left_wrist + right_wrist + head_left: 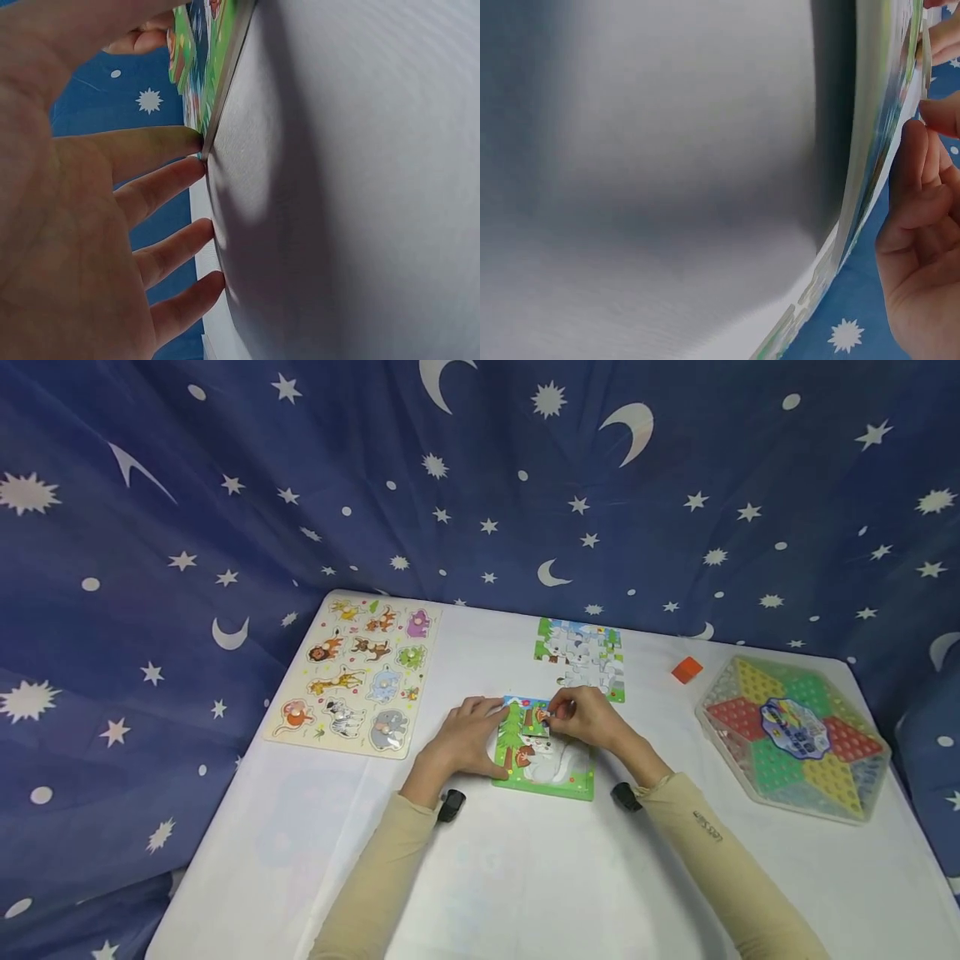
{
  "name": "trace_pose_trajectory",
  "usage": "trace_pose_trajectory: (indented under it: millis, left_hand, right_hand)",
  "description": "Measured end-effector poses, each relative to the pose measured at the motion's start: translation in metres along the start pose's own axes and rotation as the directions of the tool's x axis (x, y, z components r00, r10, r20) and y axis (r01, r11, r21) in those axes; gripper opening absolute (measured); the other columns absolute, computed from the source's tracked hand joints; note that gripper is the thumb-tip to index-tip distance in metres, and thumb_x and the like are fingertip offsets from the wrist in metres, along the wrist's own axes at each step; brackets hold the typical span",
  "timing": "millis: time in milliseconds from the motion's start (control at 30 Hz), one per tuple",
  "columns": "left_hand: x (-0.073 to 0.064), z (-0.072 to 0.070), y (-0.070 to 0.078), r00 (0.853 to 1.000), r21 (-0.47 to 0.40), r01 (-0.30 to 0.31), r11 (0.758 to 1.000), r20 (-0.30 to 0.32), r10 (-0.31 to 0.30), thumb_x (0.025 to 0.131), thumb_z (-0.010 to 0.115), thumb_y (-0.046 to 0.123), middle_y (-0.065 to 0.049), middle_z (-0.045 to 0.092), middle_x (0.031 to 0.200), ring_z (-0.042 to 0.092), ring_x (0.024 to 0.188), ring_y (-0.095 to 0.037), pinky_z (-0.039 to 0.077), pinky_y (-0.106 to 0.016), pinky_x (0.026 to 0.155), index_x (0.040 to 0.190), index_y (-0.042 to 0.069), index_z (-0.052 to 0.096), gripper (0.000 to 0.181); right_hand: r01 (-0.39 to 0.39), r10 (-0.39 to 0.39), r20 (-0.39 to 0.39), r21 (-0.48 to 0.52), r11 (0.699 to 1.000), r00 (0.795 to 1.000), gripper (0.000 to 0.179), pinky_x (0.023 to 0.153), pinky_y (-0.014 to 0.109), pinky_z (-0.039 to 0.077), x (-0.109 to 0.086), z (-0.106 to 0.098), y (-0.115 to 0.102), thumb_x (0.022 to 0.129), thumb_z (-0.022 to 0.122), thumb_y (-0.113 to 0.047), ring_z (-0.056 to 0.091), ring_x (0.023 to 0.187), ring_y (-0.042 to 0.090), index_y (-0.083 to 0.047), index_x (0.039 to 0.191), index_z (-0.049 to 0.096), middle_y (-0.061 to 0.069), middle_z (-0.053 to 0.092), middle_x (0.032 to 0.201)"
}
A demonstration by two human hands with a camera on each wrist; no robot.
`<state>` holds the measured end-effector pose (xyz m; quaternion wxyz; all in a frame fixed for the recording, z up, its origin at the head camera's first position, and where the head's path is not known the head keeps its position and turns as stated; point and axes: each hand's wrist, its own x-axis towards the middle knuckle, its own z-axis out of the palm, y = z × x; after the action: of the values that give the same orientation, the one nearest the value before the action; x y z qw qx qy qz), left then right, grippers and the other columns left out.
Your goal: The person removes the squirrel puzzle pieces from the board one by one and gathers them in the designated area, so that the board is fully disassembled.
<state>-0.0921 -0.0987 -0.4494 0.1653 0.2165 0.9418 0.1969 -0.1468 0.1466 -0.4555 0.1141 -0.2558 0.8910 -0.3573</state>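
Observation:
A square puzzle board with a green border, a tree and a grey animal lies in the middle of the table. My right hand pinches a jigsaw puzzle piece between thumb and fingers over the upper part of the board. In the right wrist view the piece's thin edge rises slightly off the board. My left hand is at the board's left side, fingers spread; in the left wrist view its index finger touches the board's corner. Part of the board's right side is hidden by my right hand.
Partly joined jigsaw pieces lie behind the board. An animal peg puzzle is at the left. An orange square and a hexagonal star-patterned game box are at the right. A starry blue cloth hangs behind the white table.

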Motion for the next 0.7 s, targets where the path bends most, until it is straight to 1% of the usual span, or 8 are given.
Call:
trace_pose_trajectory:
  millis: [167,367,433,533,700]
  left_hand:
    - [-0.001,0.001,0.000,1.000,0.004,0.002,1.000,-0.002,-0.002,0.065,0.088,0.049,-0.006,0.030,0.158,0.025,0.142,-0.029,0.027,-0.046,0.112,0.152,0.009,0.039,0.107]
    - [-0.002,0.002,-0.001,1.000,0.009,0.017,1.000,0.021,-0.017,0.065,0.088,0.049,-0.006,0.030,0.158,0.024,0.143,-0.030,0.026,-0.046,0.112,0.152,0.009,0.039,0.107]
    - [-0.002,0.001,0.000,1.000,0.004,0.013,1.000,0.014,-0.013,0.065,0.088,0.049,-0.007,0.030,0.158,0.024,0.143,-0.031,0.027,-0.046,0.112,0.151,0.008,0.039,0.107]
    - [0.000,-0.002,0.002,1.000,0.000,0.002,1.000,0.001,-0.002,0.065,0.089,0.048,-0.007,0.031,0.158,0.025,0.142,-0.031,0.027,-0.046,0.112,0.151,0.008,0.040,0.107]
    - [0.001,-0.003,0.004,1.000,0.014,-0.001,1.000,0.019,0.000,0.065,0.088,0.049,-0.007,0.030,0.159,0.024,0.143,-0.031,0.026,-0.046,0.112,0.152,0.008,0.039,0.108]
  right_hand:
    - [-0.006,0.006,-0.028,-0.002,1.000,1.000,0.010,0.059,0.029,0.047,0.008,-0.003,0.005,0.079,0.077,-0.003,0.056,0.061,0.014,-0.002,0.087,0.071,0.001,0.063,0.070]
    - [0.010,-0.010,-0.058,0.005,1.000,0.998,0.009,0.061,0.031,0.048,0.019,-0.003,0.014,0.079,0.076,-0.002,0.057,0.062,0.016,-0.001,0.086,0.071,0.003,0.064,0.070]
    - [0.009,-0.009,-0.073,0.007,1.000,0.997,0.008,0.061,0.032,0.048,0.023,-0.006,0.017,0.079,0.075,-0.001,0.057,0.062,0.016,0.000,0.086,0.071,0.004,0.063,0.070]
    - [-0.012,0.012,-0.095,0.004,1.000,0.995,0.008,0.061,0.033,0.047,0.028,-0.011,0.021,0.079,0.075,0.000,0.056,0.062,0.017,0.001,0.086,0.071,0.006,0.063,0.070]
    - [-0.049,0.049,-0.117,0.002,0.999,0.992,0.007,0.060,0.031,0.046,0.033,-0.016,0.026,0.080,0.073,0.000,0.055,0.061,0.016,0.001,0.086,0.071,0.008,0.064,0.071]
